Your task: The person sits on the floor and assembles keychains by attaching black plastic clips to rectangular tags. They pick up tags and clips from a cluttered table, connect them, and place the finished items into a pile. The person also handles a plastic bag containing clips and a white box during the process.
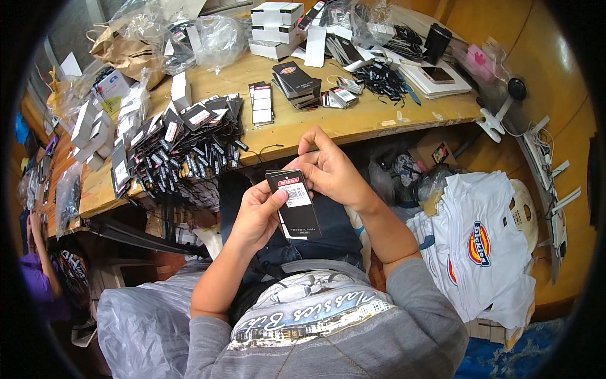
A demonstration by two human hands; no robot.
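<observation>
Both hands, left hand (pixel 255 211) and right hand (pixel 328 170), pinch one black tag (pixel 294 203). It hangs just near of the table (pixel 353 123) edge, over the lap.

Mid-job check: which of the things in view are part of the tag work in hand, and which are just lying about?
In use:
- black hang tag, held by the left hand and right hand
- fanned pile of black tags on the wooden table
- small stack of tags
- loose black strings

Lying about:
- folded white T-shirts
- phone
- black cup
- white boxes
- brown paper bag
</observation>
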